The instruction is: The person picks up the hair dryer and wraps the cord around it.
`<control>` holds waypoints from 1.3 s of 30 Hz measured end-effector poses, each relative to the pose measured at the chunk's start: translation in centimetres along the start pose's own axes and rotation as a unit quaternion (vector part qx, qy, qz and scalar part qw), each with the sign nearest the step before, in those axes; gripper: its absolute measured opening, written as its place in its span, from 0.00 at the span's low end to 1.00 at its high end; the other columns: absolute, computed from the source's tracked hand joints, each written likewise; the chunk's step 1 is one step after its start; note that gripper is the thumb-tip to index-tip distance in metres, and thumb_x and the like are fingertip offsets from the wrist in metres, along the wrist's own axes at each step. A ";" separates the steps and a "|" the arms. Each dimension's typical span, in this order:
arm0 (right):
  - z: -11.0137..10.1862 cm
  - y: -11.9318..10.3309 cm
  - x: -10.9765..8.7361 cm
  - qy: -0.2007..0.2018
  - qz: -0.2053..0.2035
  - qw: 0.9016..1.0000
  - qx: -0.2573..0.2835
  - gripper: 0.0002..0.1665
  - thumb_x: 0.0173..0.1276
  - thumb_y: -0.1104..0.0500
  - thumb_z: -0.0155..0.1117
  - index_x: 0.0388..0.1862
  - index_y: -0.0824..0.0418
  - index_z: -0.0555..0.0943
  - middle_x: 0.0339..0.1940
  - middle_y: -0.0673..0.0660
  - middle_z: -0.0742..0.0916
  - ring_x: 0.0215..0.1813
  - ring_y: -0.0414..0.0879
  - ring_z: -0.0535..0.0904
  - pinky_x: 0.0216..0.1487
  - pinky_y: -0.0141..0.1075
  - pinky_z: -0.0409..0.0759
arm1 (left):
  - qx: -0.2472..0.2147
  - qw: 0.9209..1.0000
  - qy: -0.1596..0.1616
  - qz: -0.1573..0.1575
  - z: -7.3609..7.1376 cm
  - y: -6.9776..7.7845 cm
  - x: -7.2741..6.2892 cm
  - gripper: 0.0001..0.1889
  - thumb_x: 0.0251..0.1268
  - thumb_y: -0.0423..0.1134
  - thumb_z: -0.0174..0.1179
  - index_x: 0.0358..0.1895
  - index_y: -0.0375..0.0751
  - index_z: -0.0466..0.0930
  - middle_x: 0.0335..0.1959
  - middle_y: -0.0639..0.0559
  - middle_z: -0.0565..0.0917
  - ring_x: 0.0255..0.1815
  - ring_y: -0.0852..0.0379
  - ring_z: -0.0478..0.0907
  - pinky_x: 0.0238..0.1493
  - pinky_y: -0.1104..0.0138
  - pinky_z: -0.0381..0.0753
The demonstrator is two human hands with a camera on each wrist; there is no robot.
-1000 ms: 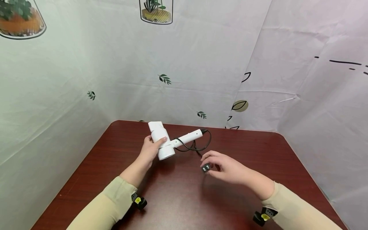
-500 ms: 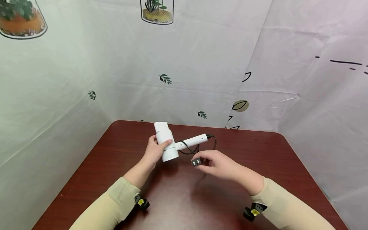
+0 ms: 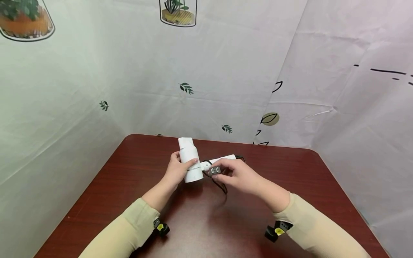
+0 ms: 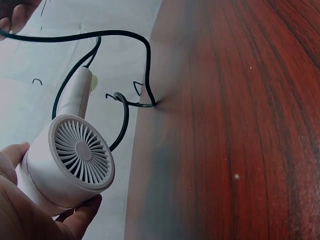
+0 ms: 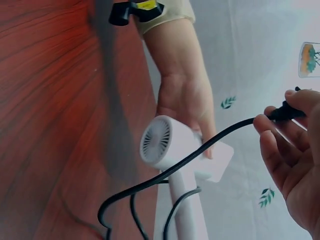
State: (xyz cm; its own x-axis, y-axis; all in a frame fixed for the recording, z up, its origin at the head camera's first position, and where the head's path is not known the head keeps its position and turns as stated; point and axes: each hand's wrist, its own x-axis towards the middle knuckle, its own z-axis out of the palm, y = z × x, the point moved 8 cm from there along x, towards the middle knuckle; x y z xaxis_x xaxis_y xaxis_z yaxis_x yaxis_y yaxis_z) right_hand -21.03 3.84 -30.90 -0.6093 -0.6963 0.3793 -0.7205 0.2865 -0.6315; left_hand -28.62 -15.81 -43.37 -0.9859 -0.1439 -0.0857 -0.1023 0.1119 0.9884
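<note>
A white hair dryer (image 3: pixel 188 153) is held in my left hand (image 3: pixel 175 172) around its barrel, thumb on the near side. Its handle points right in the head view, partly behind my other hand. In the left wrist view the dryer's round vented end (image 4: pixel 84 152) faces the camera. My right hand (image 3: pixel 241 176) pinches the black two-pin plug (image 3: pixel 214 170), pins toward me, in front of the handle. From the plug a black cord (image 5: pixel 220 134) runs in a loop and winds round the handle. The right wrist view shows the plug (image 5: pixel 286 111) between thumb and fingers.
Beneath both hands lies a dark red wood-grain table (image 3: pixel 206 222) with rounded far corners. White cloth walls (image 3: pixel 226 71) with printed leaves and jars stand behind it and at both sides. Each sleeve carries a black wrist camera (image 3: pixel 278 230).
My right hand has brought the plug left and up, close to the hair dryer's handle. The left hand has shifted the dryer slightly right. A cord loop now hangs below the right hand.
</note>
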 end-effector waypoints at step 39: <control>-8.6 -1.5 4.1 0.225 -0.039 0.943 0.242 0.09 0.71 0.71 0.59 0.48 0.72 0.77 0.43 0.57 0.88 0.36 0.49 0.86 0.31 0.38 0.82 | 0.123 0.990 -0.060 0.030 2.0 -0.8 -0.8 0.48 0.53 0.50 0.75 0.72 0.34 0.57 0.59 0.37 0.76 0.52 0.45 0.79 0.47 0.54 0.81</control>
State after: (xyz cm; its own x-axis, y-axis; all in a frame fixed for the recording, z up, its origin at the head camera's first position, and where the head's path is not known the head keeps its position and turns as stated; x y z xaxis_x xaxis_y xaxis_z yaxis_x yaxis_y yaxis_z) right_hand -25.29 6.16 -22.59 -0.7180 -0.3221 0.6170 -0.5996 -0.1640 -0.7833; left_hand -28.03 -13.82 -44.29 -0.9983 -0.0130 -0.0572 -0.0580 0.3554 0.9329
